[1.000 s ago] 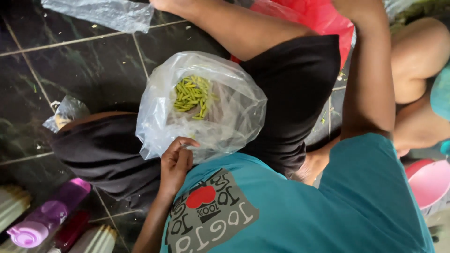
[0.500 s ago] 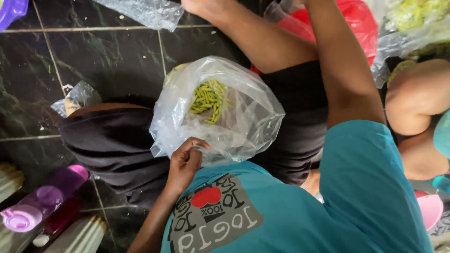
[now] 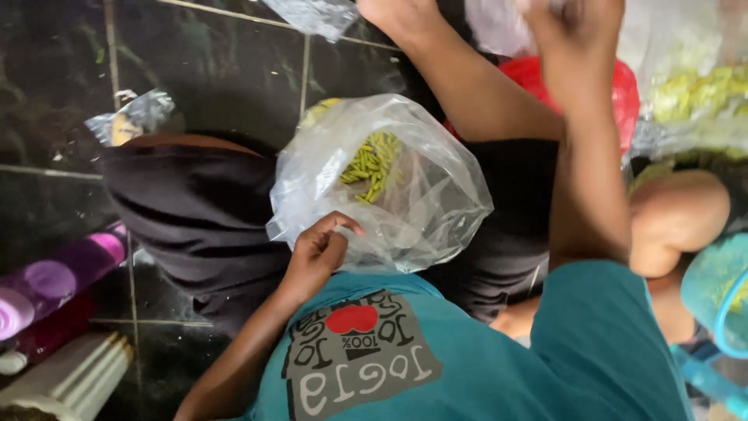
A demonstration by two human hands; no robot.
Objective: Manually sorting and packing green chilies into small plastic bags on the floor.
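- Left hand (image 3: 318, 253) pinches the near rim of a clear plastic bag (image 3: 389, 187) resting on the lap.
- Green chillies (image 3: 372, 164) lie inside it.
- Right hand (image 3: 575, 23), raised at the top edge, is blurred; its grip cannot be told.

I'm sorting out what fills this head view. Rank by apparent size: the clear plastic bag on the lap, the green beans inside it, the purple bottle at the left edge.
1. Clear plastic bag, plainly largest.
2. Purple bottle, partly cut off by the frame, so only roughly ranked.
3. Green beans, a small cluster.
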